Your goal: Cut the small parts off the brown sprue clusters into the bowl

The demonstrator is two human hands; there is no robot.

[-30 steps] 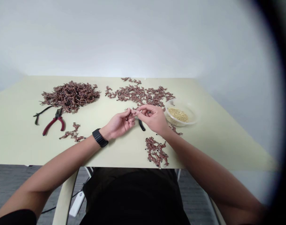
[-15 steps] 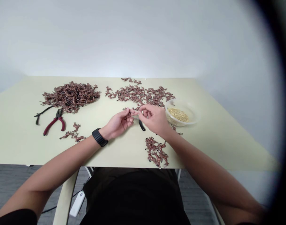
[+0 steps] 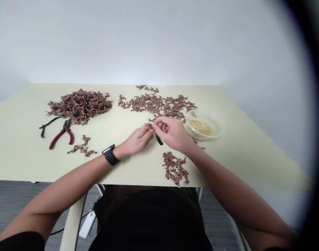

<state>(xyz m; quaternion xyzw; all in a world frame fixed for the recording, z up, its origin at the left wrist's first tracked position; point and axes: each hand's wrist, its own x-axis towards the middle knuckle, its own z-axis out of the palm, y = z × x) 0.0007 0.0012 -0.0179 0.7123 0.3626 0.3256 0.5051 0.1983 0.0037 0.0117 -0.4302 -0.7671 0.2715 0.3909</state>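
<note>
My left hand (image 3: pixel 138 140) and my right hand (image 3: pixel 172 132) meet over the middle of the pale green table (image 3: pixel 23 157). The fingertips of both pinch one small brown piece (image 3: pixel 149 126) between them. A black tool handle (image 3: pixel 158 139) sticks out below my right palm. A black watch (image 3: pixel 111 155) sits on my left wrist. A spread of the same brown pieces (image 3: pixel 159 104) lies just beyond my hands, and a small cluster (image 3: pixel 175 168) lies under my right forearm near the table's front edge.
A big heap of brown pieces (image 3: pixel 79 104) lies at the back left. Red-handled pliers (image 3: pixel 61 134) and a black tool (image 3: pixel 45 126) lie in front of it, with a few pieces (image 3: pixel 83 148) nearby. A clear bowl of tan grains (image 3: pixel 202 127) stands right of my hands.
Both hands have stayed joined and dropped slightly toward the table, the left fingers curling closer to the right. The view has shifted a little.
</note>
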